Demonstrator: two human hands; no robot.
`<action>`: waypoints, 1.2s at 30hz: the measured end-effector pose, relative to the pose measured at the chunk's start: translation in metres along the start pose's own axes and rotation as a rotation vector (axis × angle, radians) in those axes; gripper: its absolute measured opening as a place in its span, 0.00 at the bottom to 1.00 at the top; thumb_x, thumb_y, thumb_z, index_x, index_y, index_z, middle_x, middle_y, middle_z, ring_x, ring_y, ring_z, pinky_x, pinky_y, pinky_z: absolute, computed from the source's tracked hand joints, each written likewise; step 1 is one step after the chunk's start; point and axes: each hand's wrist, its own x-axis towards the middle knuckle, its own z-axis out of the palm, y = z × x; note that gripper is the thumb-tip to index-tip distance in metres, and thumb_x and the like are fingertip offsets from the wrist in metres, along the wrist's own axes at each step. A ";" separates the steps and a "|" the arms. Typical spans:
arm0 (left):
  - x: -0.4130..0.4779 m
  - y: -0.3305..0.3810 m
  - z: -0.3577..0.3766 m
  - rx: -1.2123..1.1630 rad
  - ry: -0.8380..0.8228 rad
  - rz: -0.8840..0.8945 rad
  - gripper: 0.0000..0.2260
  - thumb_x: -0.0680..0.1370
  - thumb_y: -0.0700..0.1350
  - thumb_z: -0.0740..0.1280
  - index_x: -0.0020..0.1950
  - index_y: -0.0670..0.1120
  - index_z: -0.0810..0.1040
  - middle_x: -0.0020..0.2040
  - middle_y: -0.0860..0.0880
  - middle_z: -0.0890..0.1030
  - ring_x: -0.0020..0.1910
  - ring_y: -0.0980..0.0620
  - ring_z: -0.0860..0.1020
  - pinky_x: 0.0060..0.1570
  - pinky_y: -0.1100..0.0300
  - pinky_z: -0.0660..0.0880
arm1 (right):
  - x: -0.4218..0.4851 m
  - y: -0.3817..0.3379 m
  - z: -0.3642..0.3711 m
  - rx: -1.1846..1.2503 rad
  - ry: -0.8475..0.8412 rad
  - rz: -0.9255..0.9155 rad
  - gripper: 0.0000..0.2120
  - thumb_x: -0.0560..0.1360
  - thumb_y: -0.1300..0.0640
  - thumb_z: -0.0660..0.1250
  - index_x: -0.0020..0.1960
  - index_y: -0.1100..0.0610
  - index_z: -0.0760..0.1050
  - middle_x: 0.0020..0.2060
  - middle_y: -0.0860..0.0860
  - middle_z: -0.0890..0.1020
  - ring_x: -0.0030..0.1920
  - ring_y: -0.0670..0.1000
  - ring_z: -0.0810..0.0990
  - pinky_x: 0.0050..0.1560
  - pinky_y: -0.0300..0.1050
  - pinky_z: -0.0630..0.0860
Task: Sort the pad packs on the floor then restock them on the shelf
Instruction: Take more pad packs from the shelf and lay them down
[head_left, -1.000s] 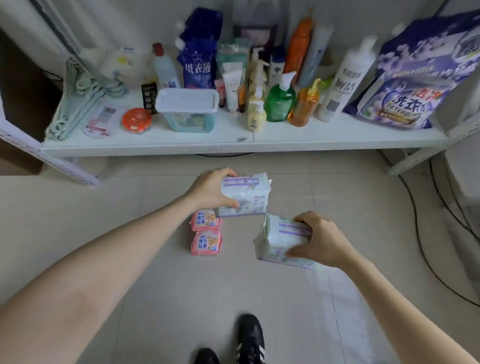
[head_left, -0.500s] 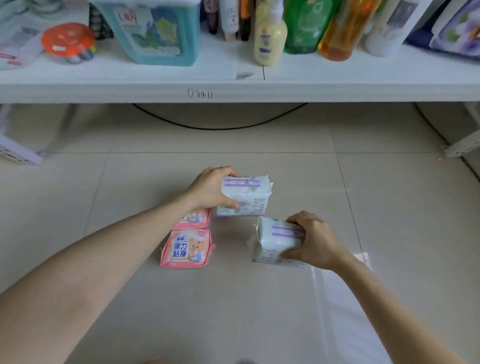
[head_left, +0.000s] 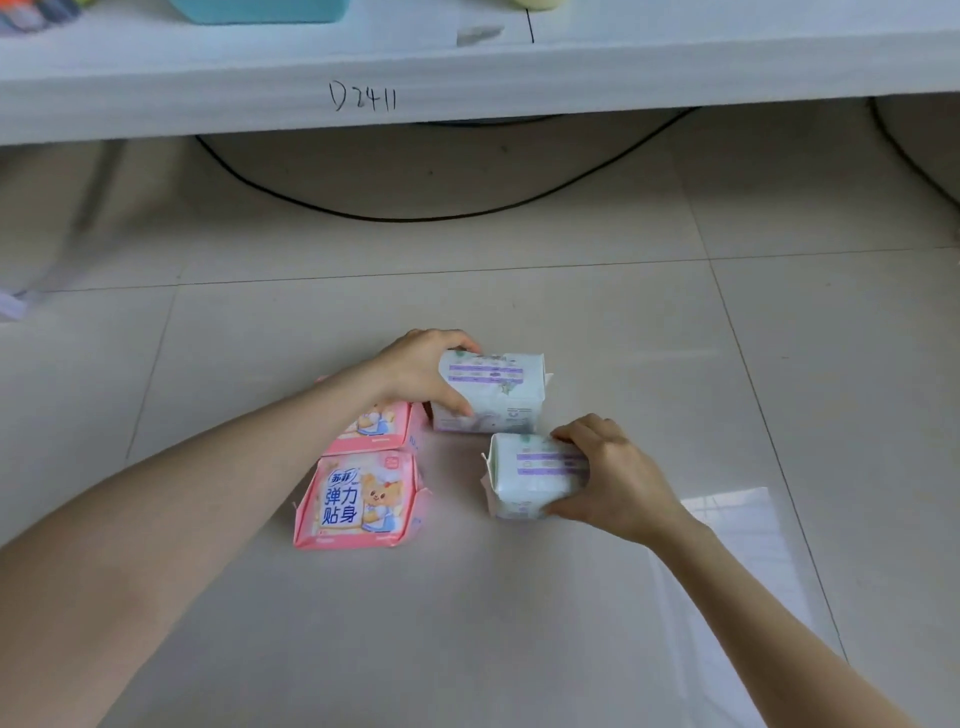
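Sorting was in hand: the left hand (head_left: 421, 374) grasped one white, purple-striped plastic pad pack (head_left: 498, 400) and the right hand (head_left: 615, 480) a matching pack (head_left: 532, 480), both on the beige tiled floor (head_left: 519, 623) beside two pink packs (head_left: 358, 499). Next, the white pair likely needed aligning, then lifting onto the white shelf (head_left: 675, 73).

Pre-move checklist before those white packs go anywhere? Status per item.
1. Grip of left hand on far white pack: ok.
2. Grip of right hand on near white pack: ok.
3. Pinks grouped: ok, near pink pack beside far pink pack on floor.
4. White packs lifted off floor: cannot tell.
5. Free space on shelf: cannot tell, mostly out of frame.
6. Check cable clear of packs: ok, lies under shelf.
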 end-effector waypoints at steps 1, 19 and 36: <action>0.002 -0.002 -0.002 -0.008 -0.019 -0.008 0.31 0.63 0.50 0.81 0.64 0.53 0.75 0.59 0.56 0.77 0.57 0.55 0.74 0.55 0.60 0.70 | -0.004 0.002 0.005 0.037 0.031 0.006 0.38 0.59 0.44 0.77 0.66 0.51 0.70 0.58 0.44 0.71 0.59 0.46 0.72 0.46 0.46 0.76; 0.013 -0.010 -0.017 -0.076 -0.150 -0.070 0.24 0.68 0.52 0.78 0.63 0.51 0.78 0.57 0.57 0.80 0.56 0.57 0.77 0.60 0.60 0.73 | 0.022 -0.025 0.040 0.365 0.125 0.070 0.63 0.56 0.48 0.83 0.78 0.53 0.46 0.63 0.47 0.68 0.63 0.46 0.68 0.54 0.35 0.65; -0.031 -0.002 -0.020 0.204 0.076 -0.075 0.25 0.75 0.54 0.70 0.70 0.47 0.72 0.68 0.47 0.74 0.67 0.45 0.69 0.64 0.53 0.68 | -0.005 -0.051 0.006 0.088 0.060 0.118 0.53 0.66 0.39 0.74 0.78 0.56 0.46 0.75 0.51 0.61 0.71 0.53 0.65 0.64 0.51 0.69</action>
